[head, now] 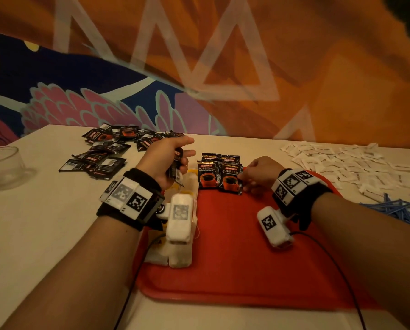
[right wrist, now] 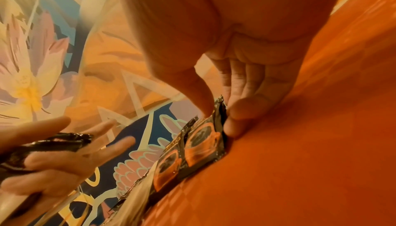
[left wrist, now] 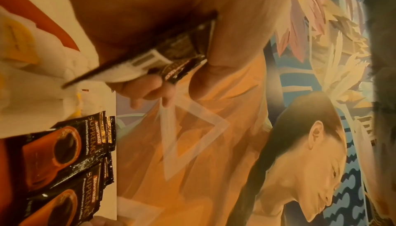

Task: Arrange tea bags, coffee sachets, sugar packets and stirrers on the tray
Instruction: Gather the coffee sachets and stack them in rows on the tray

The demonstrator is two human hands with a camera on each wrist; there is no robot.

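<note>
A red tray (head: pixel 235 258) lies on the white table. At its far edge lie black coffee sachets (head: pixel 219 173) in overlapping rows, also seen in the left wrist view as coffee sachets (left wrist: pixel 64 153). My right hand (head: pixel 258 173) pinches the right edge of the rightmost coffee sachet (right wrist: pixel 205 138) between thumb and fingers. My left hand (head: pixel 168 160) hovers left of the rows and grips a small bundle of held sachets (left wrist: pixel 171 55). White tea bags (head: pixel 187 186) with yellow tags lie along the tray's left side.
Loose coffee sachets (head: pixel 103 148) are scattered at the far left of the table. White sugar packets (head: pixel 347 163) spread at the far right, blue stirrers (head: pixel 399 208) nearer on the right. A glass bowl (head: pixel 1 167) stands at the left edge. A painted wall rises behind.
</note>
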